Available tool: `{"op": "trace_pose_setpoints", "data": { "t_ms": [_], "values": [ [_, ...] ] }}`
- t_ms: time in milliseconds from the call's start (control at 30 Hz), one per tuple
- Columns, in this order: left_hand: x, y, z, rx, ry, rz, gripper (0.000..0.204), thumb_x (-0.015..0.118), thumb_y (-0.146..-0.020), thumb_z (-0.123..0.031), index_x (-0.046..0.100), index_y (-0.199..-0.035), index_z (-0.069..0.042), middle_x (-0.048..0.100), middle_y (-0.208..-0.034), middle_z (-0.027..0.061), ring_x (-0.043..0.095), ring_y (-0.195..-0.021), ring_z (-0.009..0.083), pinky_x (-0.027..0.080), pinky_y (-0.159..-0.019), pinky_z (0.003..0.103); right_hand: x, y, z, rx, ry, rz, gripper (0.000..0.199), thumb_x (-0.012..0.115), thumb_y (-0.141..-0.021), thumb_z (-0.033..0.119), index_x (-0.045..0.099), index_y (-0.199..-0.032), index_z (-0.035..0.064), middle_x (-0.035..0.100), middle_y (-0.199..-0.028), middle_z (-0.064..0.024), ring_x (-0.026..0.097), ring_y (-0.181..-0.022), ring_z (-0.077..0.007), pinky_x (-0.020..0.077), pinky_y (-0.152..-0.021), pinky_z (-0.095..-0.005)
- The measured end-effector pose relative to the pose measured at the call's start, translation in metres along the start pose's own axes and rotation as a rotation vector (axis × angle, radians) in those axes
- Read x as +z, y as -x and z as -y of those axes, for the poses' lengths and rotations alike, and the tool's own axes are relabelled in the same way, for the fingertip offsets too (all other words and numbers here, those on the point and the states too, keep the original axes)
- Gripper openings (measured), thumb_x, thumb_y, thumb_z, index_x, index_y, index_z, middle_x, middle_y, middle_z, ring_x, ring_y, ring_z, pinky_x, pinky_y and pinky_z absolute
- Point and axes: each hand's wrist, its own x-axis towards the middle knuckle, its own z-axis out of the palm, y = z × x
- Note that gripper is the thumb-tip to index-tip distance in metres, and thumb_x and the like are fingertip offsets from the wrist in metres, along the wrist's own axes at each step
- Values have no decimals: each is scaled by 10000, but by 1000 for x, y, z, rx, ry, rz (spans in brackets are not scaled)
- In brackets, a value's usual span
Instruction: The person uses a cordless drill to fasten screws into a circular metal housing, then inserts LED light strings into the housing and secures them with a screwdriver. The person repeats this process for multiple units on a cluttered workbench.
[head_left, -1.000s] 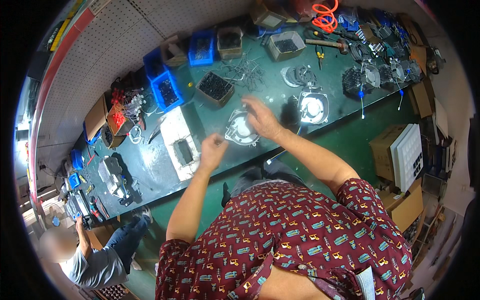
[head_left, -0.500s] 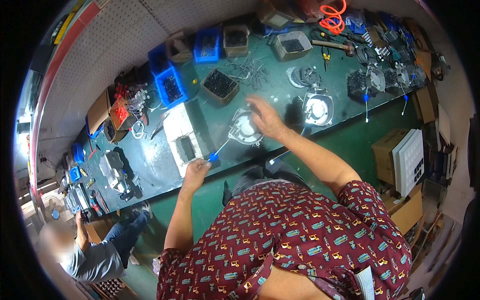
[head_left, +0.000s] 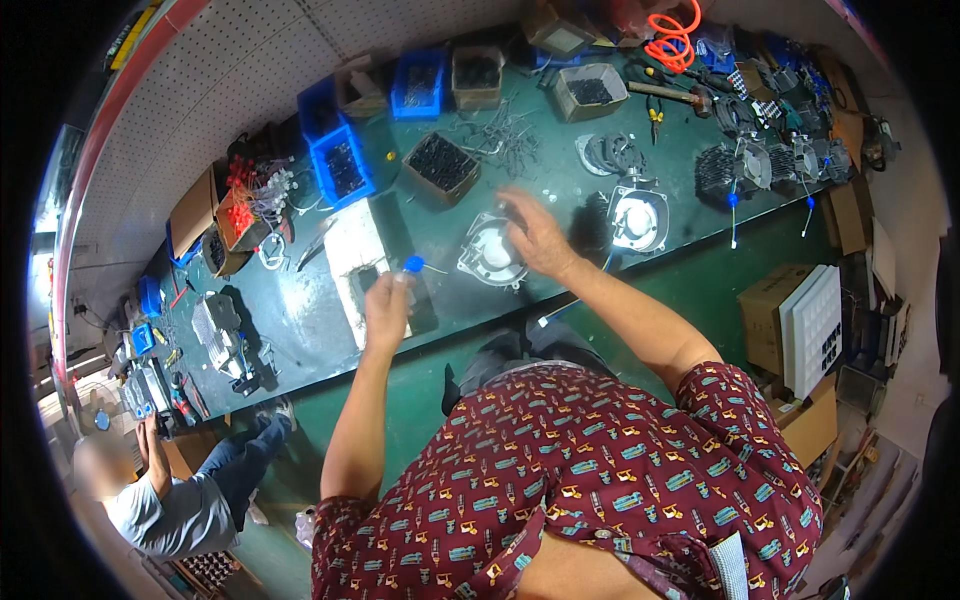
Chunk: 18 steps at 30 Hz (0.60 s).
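Note:
My left hand (head_left: pixel 387 305) is closed in a pinch at a blue piece (head_left: pixel 413 264) with a thin pale wire (head_left: pixel 434 269). The wire's tip points toward a round cast-metal housing (head_left: pixel 490 252) and seems to stop short of it. That housing lies on the green bench top, pale inside. Thumb and fingers of my right hand (head_left: pixel 540 238) grip its upper right side. To the right stands a similar housing on a finned body (head_left: pixel 637 220), with a wire hanging over the bench edge. Left of my left hand is a white foam block (head_left: pixel 352 245) with a cutout.
Beyond the housing are a box of black parts (head_left: pixel 440 167), blue bins (head_left: pixel 341 166) and loose wires (head_left: pixel 510 140). A hammer (head_left: pixel 670 93) and pliers (head_left: pixel 654 120) lie far right, near finned engine parts (head_left: pixel 752 162). Another person (head_left: pixel 165 500) works at the left end.
My left hand has moved up and slightly left with the blue piece, over the foam block's edge. The wire now points away from the housing's lower edge. My right hand has barely moved.

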Motion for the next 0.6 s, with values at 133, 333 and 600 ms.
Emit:
{"op": "trace_pose_setpoints", "data": {
  "t_ms": [133, 333, 600],
  "values": [
    [50, 48, 5, 146, -234, 651, 311, 525, -1043, -304, 705, -1032, -50, 527, -685, 10, 530, -666, 116, 467, -629, 313, 3, -2, 5, -23, 17, 10, 518, 577, -856, 27, 523, -1371, 37, 527, -1400, -230, 500, -1322, -386, 396, -1117, -411],
    [-4, -27, 35, -165, -146, 27, 316, 536, -1024, -292, 697, -981, -24, 591, -694, 13, 553, -607, 105, 493, -579, 300, -2, 2, 0, 35, 52, 18, 542, 573, -832, 17, 507, -1370, 50, 537, -1395, -197, 513, -1298, -385, 429, -1093, -435],
    [19, 1, 88, -370, -337, 354, 332, 522, -1015, -255, 682, -924, 21, 712, -859, 161, 639, -617, 260, 539, -640, 381, 3, 0, 2, 29, 25, 22, 529, 604, -849, 40, 511, -1370, 66, 555, -1372, -185, 536, -1263, -378, 445, -1072, -429]
  ]
}}
